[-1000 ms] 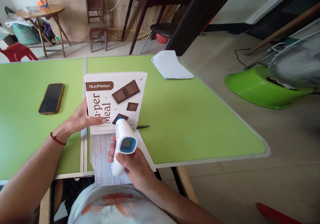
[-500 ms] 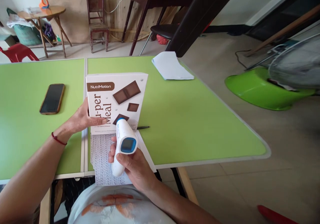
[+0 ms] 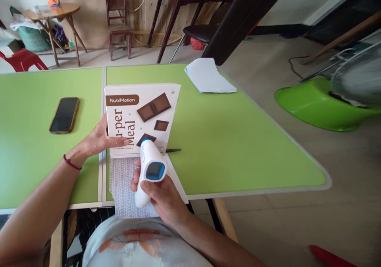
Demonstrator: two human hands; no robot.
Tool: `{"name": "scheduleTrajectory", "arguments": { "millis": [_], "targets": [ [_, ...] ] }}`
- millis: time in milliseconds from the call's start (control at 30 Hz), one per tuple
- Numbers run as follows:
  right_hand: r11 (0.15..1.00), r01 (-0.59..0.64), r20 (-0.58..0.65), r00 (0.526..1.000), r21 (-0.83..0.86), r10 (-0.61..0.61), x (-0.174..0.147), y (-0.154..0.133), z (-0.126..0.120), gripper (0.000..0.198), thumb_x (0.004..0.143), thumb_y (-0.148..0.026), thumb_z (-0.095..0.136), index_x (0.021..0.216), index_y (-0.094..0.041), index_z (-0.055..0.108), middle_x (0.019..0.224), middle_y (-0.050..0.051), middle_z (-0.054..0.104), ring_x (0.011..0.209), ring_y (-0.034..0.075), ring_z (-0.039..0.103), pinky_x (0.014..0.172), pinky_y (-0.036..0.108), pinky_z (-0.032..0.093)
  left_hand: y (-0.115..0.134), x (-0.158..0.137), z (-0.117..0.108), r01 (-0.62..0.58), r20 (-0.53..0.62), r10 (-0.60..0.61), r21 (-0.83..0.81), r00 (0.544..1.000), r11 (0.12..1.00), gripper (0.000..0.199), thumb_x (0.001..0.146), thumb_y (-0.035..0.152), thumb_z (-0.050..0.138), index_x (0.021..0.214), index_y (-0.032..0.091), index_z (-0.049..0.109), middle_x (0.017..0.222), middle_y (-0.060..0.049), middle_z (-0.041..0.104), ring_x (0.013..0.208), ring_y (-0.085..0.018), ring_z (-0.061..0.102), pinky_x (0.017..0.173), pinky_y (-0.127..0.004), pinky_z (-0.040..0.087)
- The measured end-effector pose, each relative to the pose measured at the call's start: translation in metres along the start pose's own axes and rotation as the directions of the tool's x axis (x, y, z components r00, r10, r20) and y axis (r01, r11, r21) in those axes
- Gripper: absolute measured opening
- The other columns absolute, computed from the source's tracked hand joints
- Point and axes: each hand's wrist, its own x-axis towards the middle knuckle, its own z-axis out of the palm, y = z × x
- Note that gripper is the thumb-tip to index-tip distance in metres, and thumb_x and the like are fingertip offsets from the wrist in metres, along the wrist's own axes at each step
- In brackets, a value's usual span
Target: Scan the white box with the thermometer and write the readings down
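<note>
My left hand [image 3: 102, 138] grips the left side of a white NutriMotion box [image 3: 122, 118], thumb across its front; the other fingers are behind it. The box stands upright above the table, its printed front with chocolate pieces facing me. In my right hand [image 3: 163, 195] is a white infrared thermometer [image 3: 149, 167] with a blue-rimmed screen, fingers wrapped round its handle. Its nose points at the lower part of the box and, from here, overlaps it; whether they touch I cannot tell. Beneath lies a handwritten sheet [image 3: 122, 183], partly covered, and a dark pen [image 3: 174, 150] shows beside the box.
A phone [image 3: 64, 115] lies on the green table [image 3: 226, 151], left of the seam. Folded white paper [image 3: 208, 76] rests near the far edge. Beyond are a wooden chair [image 3: 116, 4], a small round table [image 3: 65, 9] and a green plastic seat [image 3: 315, 106].
The view has shifted slightly, so everything sits a little further right and higher. Both hands keep the same hold on the box and the thermometer.
</note>
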Motion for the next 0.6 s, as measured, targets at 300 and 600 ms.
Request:
{"name": "scheduleTrajectory", "arguments": {
  "millis": [300,600],
  "targets": [
    [1.000,0.006,-0.017,1.000,-0.007,-0.006,0.000,0.001,0.000,0.052,0.072,-0.054,0.085,0.110,-0.026,0.063,0.080,0.000,0.063,0.071,0.018,0.059,0.070,0.035,0.046,0.003,-0.002,-0.001,0.027,-0.009,-0.027,0.000,1.000,1.000,0.058,0.070,0.033,0.088,0.114,0.016,0.055,0.097,-0.007,0.069,0.087,-0.021,0.065,0.073,-0.031,0.056],
    [1.000,0.017,-0.015,1.000,0.026,-0.017,0.001,-0.001,0.001,0.048,0.072,-0.052,0.086,0.106,-0.026,0.065,0.081,0.000,0.062,0.070,0.017,0.059,0.072,0.035,0.047,0.000,-0.004,-0.014,0.061,0.039,-0.070,0.191,0.997,0.980,0.052,0.071,0.040,0.089,0.109,0.014,0.064,0.116,-0.013,0.069,0.099,-0.025,0.065,0.078,-0.032,0.056]
  ]
}}
